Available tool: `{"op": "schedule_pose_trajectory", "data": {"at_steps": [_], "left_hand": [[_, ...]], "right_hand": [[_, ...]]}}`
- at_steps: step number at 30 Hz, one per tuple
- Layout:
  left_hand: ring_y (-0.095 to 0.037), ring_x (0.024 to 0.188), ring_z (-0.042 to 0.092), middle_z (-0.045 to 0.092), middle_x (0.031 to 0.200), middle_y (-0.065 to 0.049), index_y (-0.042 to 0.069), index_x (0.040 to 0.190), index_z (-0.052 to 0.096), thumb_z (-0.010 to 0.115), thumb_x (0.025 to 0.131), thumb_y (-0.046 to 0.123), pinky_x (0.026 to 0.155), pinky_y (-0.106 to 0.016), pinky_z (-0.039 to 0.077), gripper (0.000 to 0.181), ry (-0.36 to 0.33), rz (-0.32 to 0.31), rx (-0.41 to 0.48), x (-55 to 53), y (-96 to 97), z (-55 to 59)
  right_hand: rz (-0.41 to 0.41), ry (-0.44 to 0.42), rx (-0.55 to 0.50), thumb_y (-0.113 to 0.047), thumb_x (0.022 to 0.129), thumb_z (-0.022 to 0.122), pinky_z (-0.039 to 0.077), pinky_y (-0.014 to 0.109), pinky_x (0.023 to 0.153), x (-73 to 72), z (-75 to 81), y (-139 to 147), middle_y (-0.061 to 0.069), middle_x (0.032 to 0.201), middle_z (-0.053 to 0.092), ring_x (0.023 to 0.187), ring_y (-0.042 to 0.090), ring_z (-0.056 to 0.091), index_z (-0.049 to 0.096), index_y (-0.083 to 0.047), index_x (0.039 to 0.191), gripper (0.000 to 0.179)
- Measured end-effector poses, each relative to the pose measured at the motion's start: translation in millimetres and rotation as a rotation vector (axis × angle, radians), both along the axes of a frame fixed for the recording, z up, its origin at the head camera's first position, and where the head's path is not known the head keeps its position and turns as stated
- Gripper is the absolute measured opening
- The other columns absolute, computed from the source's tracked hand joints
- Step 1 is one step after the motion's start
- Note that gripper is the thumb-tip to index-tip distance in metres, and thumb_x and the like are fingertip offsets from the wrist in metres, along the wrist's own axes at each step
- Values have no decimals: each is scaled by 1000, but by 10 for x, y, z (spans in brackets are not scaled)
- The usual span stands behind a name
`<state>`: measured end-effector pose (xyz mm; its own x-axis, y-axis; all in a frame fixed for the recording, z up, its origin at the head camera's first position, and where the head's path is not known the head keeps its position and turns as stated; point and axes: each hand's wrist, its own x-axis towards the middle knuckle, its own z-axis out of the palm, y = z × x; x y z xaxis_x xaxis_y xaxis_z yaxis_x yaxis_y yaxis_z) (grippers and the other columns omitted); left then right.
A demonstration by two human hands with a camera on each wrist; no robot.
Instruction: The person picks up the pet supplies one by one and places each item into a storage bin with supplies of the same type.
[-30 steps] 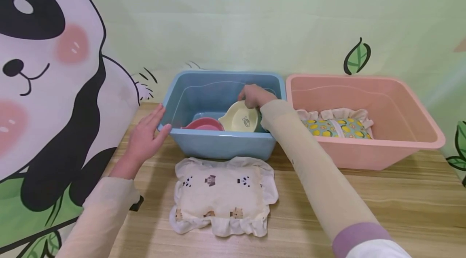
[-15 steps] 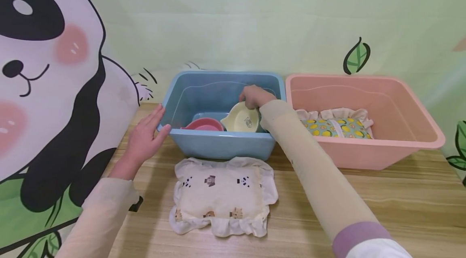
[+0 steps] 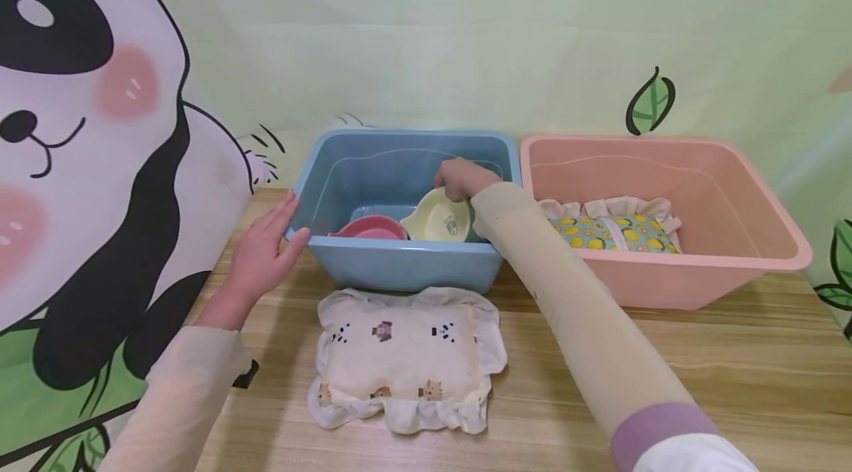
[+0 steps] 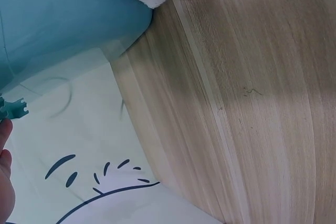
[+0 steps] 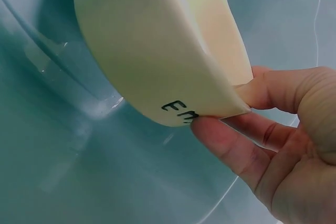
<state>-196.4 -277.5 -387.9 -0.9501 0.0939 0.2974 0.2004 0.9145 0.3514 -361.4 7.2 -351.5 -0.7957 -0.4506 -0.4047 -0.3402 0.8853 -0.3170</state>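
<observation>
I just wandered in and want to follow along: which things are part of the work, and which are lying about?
Seemingly in the work:
cream bowl, pinched by the right hand
blue tub, left hand at its edge

Seemingly lying about:
red bowl, untouched in that tub
animal-print pillow on the table
pink tub, holding a lemon-print pillow

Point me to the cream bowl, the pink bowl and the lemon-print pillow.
Cream bowl (image 3: pixel 435 220): head view, on its inside surface.
Pink bowl (image 3: pixel 375 225): head view, on its inner wall.
Lemon-print pillow (image 3: pixel 594 234): head view, on its printed cloth.
</observation>
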Motion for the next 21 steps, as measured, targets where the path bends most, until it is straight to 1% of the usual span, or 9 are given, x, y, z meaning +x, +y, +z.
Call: {"op": "schedule_pose_trajectory", "data": {"at_steps": [4, 7, 14, 21], "left_hand": [[-36, 128, 31, 24, 146, -8, 13, 140, 25, 37, 91, 42, 96, -60, 29, 58, -7, 2, -2, 3, -6, 11], [-37, 128, 31, 24, 146, -9, 13, 140, 25, 37, 91, 43, 95, -61, 29, 58, -9, 2, -5, 4, -6, 25], [-36, 128, 30, 24, 146, -8, 13, 140, 25, 37, 91, 43, 96, -60, 29, 58, -13, 5, -4, 3, -3, 29], [-36, 128, 31, 23, 146, -8, 14, 140, 25, 37, 91, 42, 96, -60, 29, 58, -9, 10, -8, 3, -21, 31]], "right_hand": [[-10, 1, 7, 8, 79, 43, 45, 31, 86, 5, 2, -14, 6, 126, 51, 104, 20, 47, 56, -11, 119, 46], [-18, 0, 0, 9, 77, 44, 45, 32, 86, 15, 8, -14, 7, 124, 52, 102, 20, 47, 56, -11, 118, 47], [-44, -8, -39, 7, 76, 46, 44, 33, 85, 43, 18, 9, 6, 115, 55, 97, 21, 48, 58, -11, 113, 43], [-44, -21, -30, 5, 78, 46, 44, 31, 79, 44, 27, 3, 5, 107, 55, 93, 21, 48, 60, -11, 110, 39]]}}
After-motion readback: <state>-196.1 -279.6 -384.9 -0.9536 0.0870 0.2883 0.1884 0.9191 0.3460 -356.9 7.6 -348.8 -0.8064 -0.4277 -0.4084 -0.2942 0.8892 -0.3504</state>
